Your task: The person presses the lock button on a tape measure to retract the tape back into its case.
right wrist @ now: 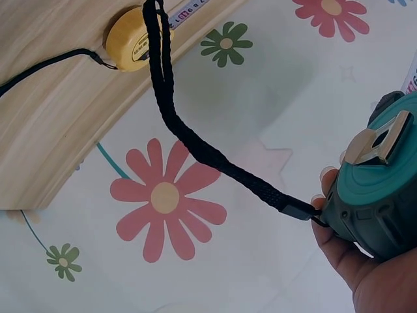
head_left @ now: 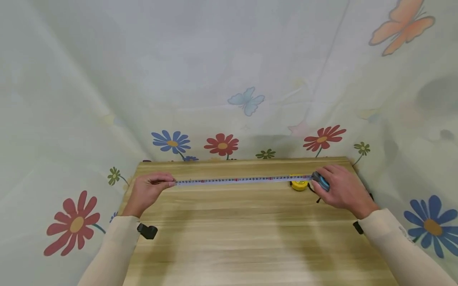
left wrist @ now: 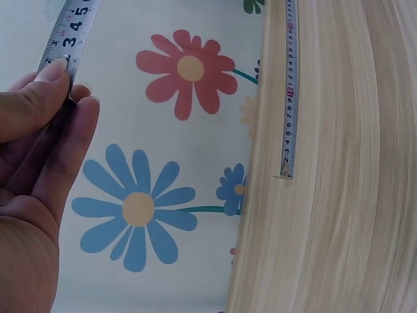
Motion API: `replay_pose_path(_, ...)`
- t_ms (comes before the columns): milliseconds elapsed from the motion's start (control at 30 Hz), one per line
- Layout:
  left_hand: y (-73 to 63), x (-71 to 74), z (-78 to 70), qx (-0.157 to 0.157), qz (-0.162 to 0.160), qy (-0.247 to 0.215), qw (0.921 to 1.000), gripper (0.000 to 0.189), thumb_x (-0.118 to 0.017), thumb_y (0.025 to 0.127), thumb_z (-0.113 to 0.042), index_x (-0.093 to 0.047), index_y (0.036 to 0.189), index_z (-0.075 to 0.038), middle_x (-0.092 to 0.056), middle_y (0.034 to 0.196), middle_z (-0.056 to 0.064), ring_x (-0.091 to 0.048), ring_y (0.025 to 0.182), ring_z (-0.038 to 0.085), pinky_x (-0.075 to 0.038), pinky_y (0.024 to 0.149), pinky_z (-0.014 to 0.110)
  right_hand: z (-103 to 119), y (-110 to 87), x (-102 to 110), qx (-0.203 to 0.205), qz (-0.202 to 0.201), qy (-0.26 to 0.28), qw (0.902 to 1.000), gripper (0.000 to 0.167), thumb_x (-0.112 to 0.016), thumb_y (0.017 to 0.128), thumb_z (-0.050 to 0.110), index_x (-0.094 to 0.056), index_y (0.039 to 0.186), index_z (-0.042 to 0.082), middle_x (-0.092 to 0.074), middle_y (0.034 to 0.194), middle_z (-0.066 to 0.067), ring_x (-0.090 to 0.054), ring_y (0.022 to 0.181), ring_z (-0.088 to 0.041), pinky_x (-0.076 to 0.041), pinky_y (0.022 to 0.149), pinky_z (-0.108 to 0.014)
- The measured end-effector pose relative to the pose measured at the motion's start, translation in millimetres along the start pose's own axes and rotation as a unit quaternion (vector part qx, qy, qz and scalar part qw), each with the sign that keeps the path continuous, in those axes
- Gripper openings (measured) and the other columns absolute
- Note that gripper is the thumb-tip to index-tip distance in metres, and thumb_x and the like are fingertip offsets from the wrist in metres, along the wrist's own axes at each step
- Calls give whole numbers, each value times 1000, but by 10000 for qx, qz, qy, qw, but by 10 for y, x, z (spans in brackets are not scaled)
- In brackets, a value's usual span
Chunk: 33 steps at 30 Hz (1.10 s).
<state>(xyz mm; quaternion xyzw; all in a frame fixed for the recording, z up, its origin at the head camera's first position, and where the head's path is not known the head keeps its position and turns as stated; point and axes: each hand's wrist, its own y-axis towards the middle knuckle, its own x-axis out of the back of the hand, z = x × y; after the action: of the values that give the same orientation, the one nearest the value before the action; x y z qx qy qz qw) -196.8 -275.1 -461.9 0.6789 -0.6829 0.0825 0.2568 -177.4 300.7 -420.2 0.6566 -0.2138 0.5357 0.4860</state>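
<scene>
Between thumb and fingers, my left hand (head_left: 152,190) pinches the end of a drawn-out tape blade (left wrist: 70,29). My right hand (head_left: 341,188) grips the case of a teal and dark grey tape measure (right wrist: 378,173) with a metal belt clip and a black wrist strap (right wrist: 208,153). The blade (head_left: 218,181) stretches straight from hand to hand in the head view. A yellow tape measure (head_left: 299,186) lies on the table near my right hand. Its own drawn-out blade (left wrist: 290,91) lies along the table, with the end hook showing in the left wrist view.
The wood-grain table (head_left: 250,246) ends at a back edge against a pale wall covering (head_left: 200,79) printed with flowers and butterflies. This covering also rises at both sides. A black cord (right wrist: 49,65) runs from the yellow tape measure over the tabletop.
</scene>
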Motion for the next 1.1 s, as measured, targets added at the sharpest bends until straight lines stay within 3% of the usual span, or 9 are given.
replay_pose_path(233, 73, -47, -20, -72, 30, 12, 10000, 14, -83, 90, -18, -83, 100, -9, -79, 112, 15, -72, 92, -3, -61, 79, 18, -34, 33, -20, 64, -109, 73, 9999, 29, -76, 86, 25, -71, 103, 2, -72, 101, -15, -66, 87, -32, -58, 80, -53)
replay_pose_path(400, 110, -86, -45, -51, 4, -45, 10000, 12, -84, 89, -17, -84, 99, -10, -79, 109, 11, -73, 91, -1, -61, 78, 19, -39, 48, -2, -107, 61, 91, 9999, 34, -74, 89, 27, -72, 109, 1, -73, 107, -18, -68, 94, -36, -58, 86, -57)
replay_pose_path(667, 140, -118, -86, 49, 68, -56, 9999, 11, -83, 90, -19, -84, 99, -12, -78, 114, 15, -72, 94, -2, -60, 81, 18, -44, 85, 23, -253, 327, 116, 9991, 40, -73, 90, 31, -71, 117, 1, -73, 113, -20, -68, 99, -39, -56, 91, -60)
replay_pose_path(867, 168, -162, -88, 127, 80, -99, 9998, 12, -83, 90, -19, -84, 99, -11, -78, 114, 15, -73, 93, -1, -60, 81, 18, -64, 67, 6, -234, 156, 123, 9995, 38, -74, 90, 30, -72, 115, 0, -73, 113, -21, -68, 101, -41, -56, 92, -60)
replay_pose_path(1100, 198, -201, -101, 1, 140, -228, 9996, 9, -83, 89, -14, -83, 97, -10, -78, 112, 17, -73, 93, 0, -61, 81, 18, -84, 64, -34, -190, 44, 23, 9998, 37, -74, 89, 30, -72, 112, 0, -73, 108, -19, -68, 96, -38, -57, 88, -58)
